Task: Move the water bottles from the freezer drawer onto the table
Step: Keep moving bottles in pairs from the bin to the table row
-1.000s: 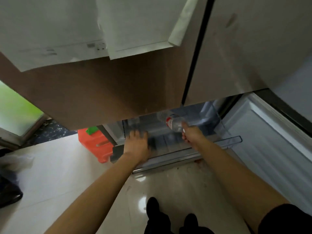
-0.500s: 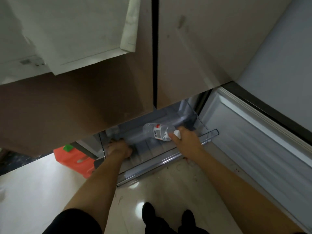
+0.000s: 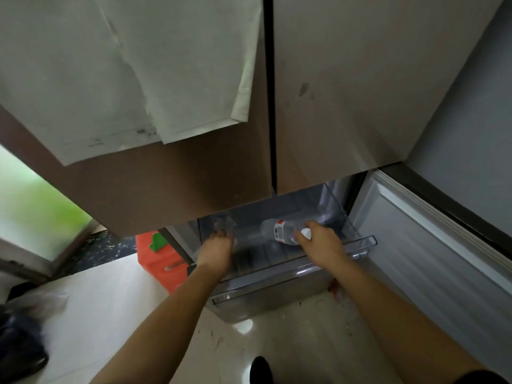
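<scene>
Right hand (image 3: pixel 321 245) grips a water bottle (image 3: pixel 279 231) (lying sideways) in the freezer drawer (image 3: pixel 360 242) — left hand (image 3: pixel 217 249) curled, contents unclear.

The drawer (image 3: pixel 360 246) is clear, glossy plastic; the bottle (image 3: pixel 279 231) is clear plastic with a paper-like label; the floor (image 3: pixel 291 342) is glossy, smooth tile; the fridge doors (image 3: pixel 346 92) look matt.

Domestic kitchen interior. A tall brown refrigerator (image 3: pixel 194 176) with paired upper doors stands on a glossy tiled floor (image 3: pixel 291 342), its clear plastic freezer drawer (image 3: pixel 304 270) pulled open. An orange plastic container (image 3: pixel 160 261) sits beside it.
</scene>
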A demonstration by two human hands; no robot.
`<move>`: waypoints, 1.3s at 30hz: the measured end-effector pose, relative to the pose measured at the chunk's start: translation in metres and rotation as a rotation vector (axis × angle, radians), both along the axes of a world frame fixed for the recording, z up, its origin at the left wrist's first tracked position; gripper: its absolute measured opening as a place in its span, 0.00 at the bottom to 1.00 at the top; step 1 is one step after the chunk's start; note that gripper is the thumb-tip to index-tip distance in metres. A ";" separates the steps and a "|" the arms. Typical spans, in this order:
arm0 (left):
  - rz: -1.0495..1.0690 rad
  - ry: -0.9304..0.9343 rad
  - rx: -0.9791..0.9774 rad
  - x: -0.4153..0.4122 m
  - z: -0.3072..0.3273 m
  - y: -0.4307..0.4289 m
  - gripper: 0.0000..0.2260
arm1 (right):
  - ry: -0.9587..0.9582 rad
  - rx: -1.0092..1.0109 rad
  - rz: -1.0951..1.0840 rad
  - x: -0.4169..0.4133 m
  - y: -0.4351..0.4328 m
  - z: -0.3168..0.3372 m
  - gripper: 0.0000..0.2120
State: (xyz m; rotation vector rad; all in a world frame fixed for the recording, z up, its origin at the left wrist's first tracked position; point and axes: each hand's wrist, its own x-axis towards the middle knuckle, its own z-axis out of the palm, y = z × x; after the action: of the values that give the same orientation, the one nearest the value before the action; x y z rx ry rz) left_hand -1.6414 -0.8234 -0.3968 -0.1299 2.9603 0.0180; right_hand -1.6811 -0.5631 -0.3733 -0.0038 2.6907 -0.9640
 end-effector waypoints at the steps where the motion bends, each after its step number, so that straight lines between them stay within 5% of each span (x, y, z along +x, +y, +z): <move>1: -0.047 0.087 0.010 0.004 0.005 0.003 0.18 | 0.017 0.027 0.018 -0.001 -0.001 0.003 0.21; 6: 0.043 0.196 0.153 0.005 0.017 0.009 0.13 | 0.086 0.118 0.097 -0.002 -0.006 0.020 0.21; 8: 0.133 0.123 0.216 0.003 0.013 0.010 0.11 | 0.098 0.150 0.104 0.000 -0.005 0.021 0.20; 14: 0.267 -0.188 0.329 -0.019 -0.024 0.018 0.26 | 0.151 0.201 0.083 0.003 0.012 0.017 0.19; 20: -0.038 -0.383 0.379 -0.050 -0.054 0.049 0.33 | 0.247 0.241 0.007 -0.002 0.030 0.020 0.17; 26: 0.022 -0.455 0.455 -0.075 -0.075 0.073 0.29 | 0.245 0.205 -0.077 0.000 0.049 0.015 0.17; 34: 0.197 -0.351 0.404 -0.061 -0.061 0.043 0.20 | 0.149 0.105 -0.053 -0.013 0.043 0.017 0.18; 39: 0.189 0.011 0.272 -0.028 -0.025 0.021 0.22 | 0.089 0.151 0.106 -0.021 0.018 0.025 0.25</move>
State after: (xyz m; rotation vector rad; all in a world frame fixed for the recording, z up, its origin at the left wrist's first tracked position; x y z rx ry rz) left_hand -1.6697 -0.8028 -0.4214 -0.3711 2.9089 0.4442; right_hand -1.7026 -0.5446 -0.3480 -0.1598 2.8061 -0.7448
